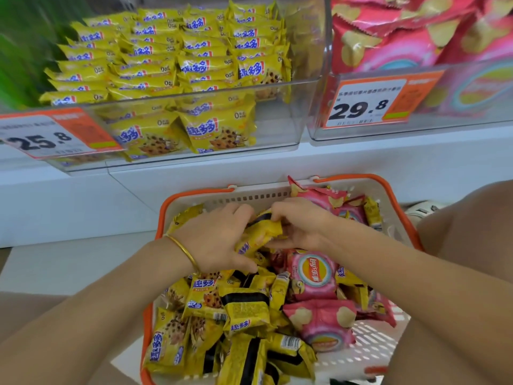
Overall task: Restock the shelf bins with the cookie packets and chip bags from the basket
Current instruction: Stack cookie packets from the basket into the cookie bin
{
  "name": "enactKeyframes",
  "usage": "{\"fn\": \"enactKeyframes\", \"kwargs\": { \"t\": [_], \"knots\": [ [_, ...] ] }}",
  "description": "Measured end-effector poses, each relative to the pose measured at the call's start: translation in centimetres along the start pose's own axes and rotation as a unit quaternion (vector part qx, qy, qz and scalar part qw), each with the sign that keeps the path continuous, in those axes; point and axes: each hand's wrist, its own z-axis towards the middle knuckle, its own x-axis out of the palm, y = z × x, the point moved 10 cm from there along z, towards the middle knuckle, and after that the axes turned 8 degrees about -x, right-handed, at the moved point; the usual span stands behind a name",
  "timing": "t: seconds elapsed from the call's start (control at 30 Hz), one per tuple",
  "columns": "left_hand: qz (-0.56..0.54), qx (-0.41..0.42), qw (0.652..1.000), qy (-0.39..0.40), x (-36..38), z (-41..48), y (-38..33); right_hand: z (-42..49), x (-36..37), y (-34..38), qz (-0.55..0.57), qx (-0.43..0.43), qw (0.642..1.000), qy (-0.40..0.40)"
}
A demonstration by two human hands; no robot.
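A white basket (pixel 383 354) with an orange rim sits low in the middle, full of yellow cookie packets (pixel 244 309) and pink chip bags (pixel 316 273). My left hand (pixel 216 237) and my right hand (pixel 302 223) meet over its far half, both gripping a bunch of yellow cookie packets (pixel 263 232) between them. Above, a clear shelf bin (pixel 272 120) holds rows of the same yellow packets. A second clear bin (pixel 455 118) to its right holds pink chip bags.
Orange and white price tags hang on the bin fronts, 25.8 (pixel 55 134) on the left and 29.8 (pixel 369 102) on the right. A white shelf ledge (pixel 361 159) runs between the bins and the basket. A gold bangle (pixel 184 252) circles my left wrist.
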Motion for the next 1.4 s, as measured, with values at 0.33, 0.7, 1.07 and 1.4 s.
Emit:
{"fn": "enactKeyframes", "kwargs": {
  "t": [0.33, 0.7, 1.07, 1.4],
  "knots": [
    [-0.262, -0.075, 0.962, -0.038, -3.2, -1.5, 3.4, -1.9, -0.9, 5.4, -0.253, -0.185, 0.949, -0.016],
    [-0.324, -0.033, 0.941, -0.093, -9.5, -5.5, 1.5, -9.4, 4.2, 11.6, -0.383, -0.351, 0.843, 0.139],
    [-0.169, -0.028, 0.843, -0.509, -24.0, -11.1, 2.1, -17.7, 6.0, 28.2, -0.549, -0.467, 0.680, -0.138],
    [-0.019, -0.028, 0.971, -0.238, -18.9, -3.8, 1.3, -10.1, 10.0, 28.2, -0.853, -0.229, 0.447, -0.142]
  ]
}}
